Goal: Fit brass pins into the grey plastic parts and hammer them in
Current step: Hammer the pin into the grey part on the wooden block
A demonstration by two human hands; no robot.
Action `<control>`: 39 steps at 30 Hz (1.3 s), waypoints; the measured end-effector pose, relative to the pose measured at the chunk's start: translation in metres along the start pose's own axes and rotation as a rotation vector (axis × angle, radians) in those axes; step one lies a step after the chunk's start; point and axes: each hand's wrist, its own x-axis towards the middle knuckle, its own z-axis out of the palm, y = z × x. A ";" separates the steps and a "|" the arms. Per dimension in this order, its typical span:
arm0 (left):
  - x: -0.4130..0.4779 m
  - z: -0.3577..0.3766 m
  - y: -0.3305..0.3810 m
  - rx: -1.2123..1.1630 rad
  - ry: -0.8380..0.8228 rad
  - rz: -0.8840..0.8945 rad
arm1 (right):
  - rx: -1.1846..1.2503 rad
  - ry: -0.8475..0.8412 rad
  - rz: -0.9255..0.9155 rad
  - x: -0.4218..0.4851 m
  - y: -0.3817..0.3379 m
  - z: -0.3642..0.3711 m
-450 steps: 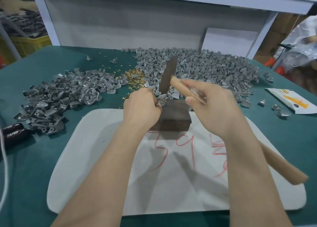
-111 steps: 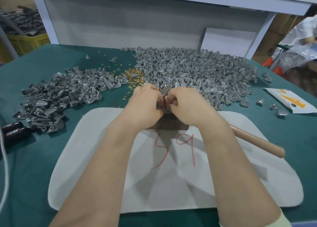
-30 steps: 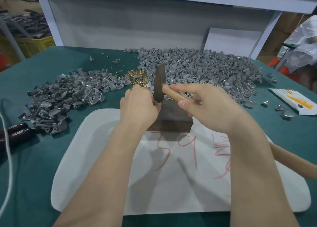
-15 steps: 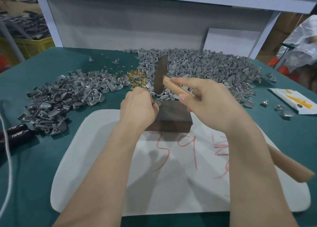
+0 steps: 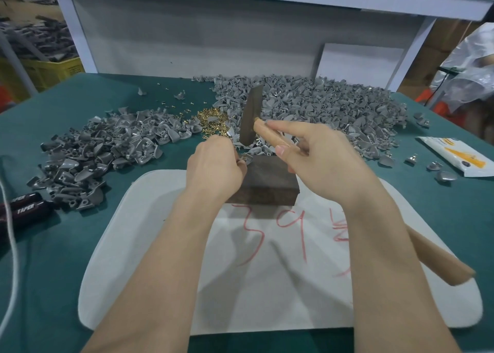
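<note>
My left hand point(image 5: 213, 168) pinches a small grey plastic part point(image 5: 245, 159) against the left top edge of a dark metal block point(image 5: 268, 181). My right hand point(image 5: 318, 160) grips the wooden handle of a hammer point(image 5: 251, 119) close to its head. The dark hammer head is raised above the block and the part. A small heap of brass pins point(image 5: 212, 121) lies just behind my left hand. A large pile of grey parts point(image 5: 320, 107) fills the back right, and a second pile point(image 5: 101, 149) lies to the left.
The block stands on a white mat point(image 5: 165, 245) with red writing, on a green table point(image 5: 66, 245). Black grips marked TAPER point(image 5: 24, 208) and a white cord point(image 5: 8, 272) lie at the left edge. A white and orange packet point(image 5: 454, 156) and loose parts sit at the right.
The hammer head has lifted a little since one second ago and stays raised over the block. My left hand keeps the part at the block's edge.
</note>
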 end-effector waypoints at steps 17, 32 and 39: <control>0.002 0.001 0.000 0.027 -0.008 -0.002 | -0.036 -0.049 -0.011 0.000 -0.001 0.002; 0.002 0.001 0.000 0.013 -0.003 -0.005 | -0.058 -0.056 0.038 0.000 0.000 0.007; 0.001 0.000 0.001 0.002 -0.009 -0.016 | -0.048 -0.071 0.052 0.000 0.000 0.007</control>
